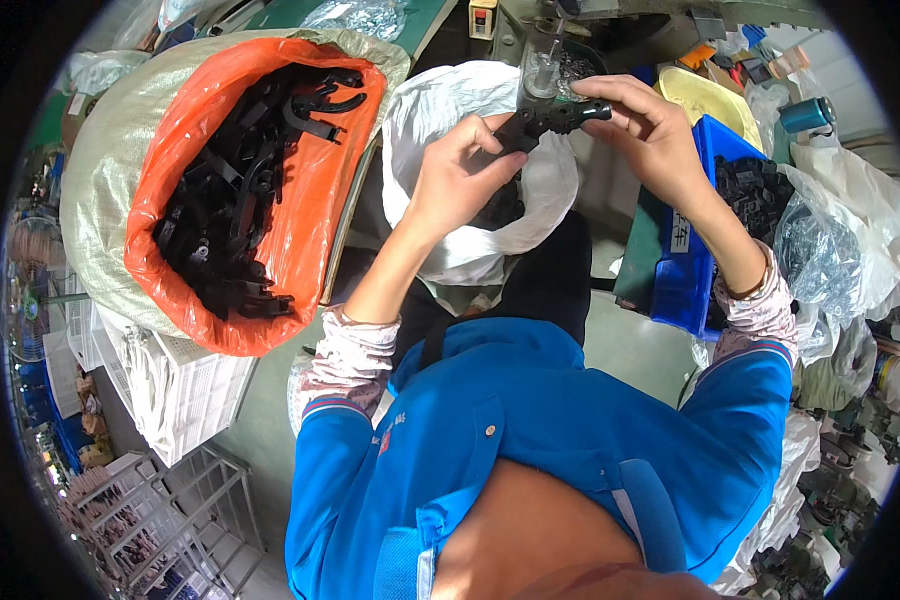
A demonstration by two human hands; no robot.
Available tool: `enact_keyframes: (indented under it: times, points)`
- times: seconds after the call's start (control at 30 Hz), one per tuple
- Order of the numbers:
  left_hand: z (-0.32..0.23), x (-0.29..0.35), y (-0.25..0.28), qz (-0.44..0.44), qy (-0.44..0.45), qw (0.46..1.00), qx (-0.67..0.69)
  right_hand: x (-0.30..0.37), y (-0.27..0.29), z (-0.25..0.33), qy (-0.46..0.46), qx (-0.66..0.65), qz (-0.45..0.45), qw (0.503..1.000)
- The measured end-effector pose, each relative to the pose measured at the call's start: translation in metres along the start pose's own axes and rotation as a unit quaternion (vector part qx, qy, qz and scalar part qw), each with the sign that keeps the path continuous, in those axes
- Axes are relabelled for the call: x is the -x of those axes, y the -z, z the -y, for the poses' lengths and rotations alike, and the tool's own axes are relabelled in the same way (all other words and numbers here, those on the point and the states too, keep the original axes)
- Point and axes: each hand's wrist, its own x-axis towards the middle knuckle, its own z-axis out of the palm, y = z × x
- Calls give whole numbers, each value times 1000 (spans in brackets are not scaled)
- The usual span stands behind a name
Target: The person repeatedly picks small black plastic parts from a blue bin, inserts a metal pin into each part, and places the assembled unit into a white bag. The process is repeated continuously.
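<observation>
A black moulded plastic part [542, 124] is held up in front of a metal machine post, above a white bag. My left hand [457, 178] grips its left end between thumb and fingers. At its right end, the thumb and fingers of my right hand [654, 135] close around the narrow tip. Just behind the part stands the metal post [543, 70], and a dish of small metal pieces [574, 70] lies beside it. Below my hands the open white bag [440, 120] contains dark parts, partly hidden by my left hand.
A sack with an orange liner [315, 230], full of black plastic parts [235, 190], stands at the left. On the right are a blue bin [678, 270] of small black pieces, a yellow tub [705, 105] and clear plastic bags [820, 240]. White crates [175, 385] stand at lower left.
</observation>
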Motion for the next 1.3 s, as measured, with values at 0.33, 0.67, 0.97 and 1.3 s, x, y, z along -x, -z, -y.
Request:
enact_keyframes:
  times: [0.33,0.67,0.97,1.3]
  points:
    - [-9,-7,0,16,-104,983,-148,-4,5,3,64,109,9,992]
    - [-11,-31,4,46,-216,912,-346,-12,-10,-17,111,64,-39,991]
    - [-32,-79,17,72,-303,876,-369,-42,-7,-32,139,74,-123,980]
    - [-48,-106,21,165,-171,883,-405,-52,5,-28,-94,27,-66,993]
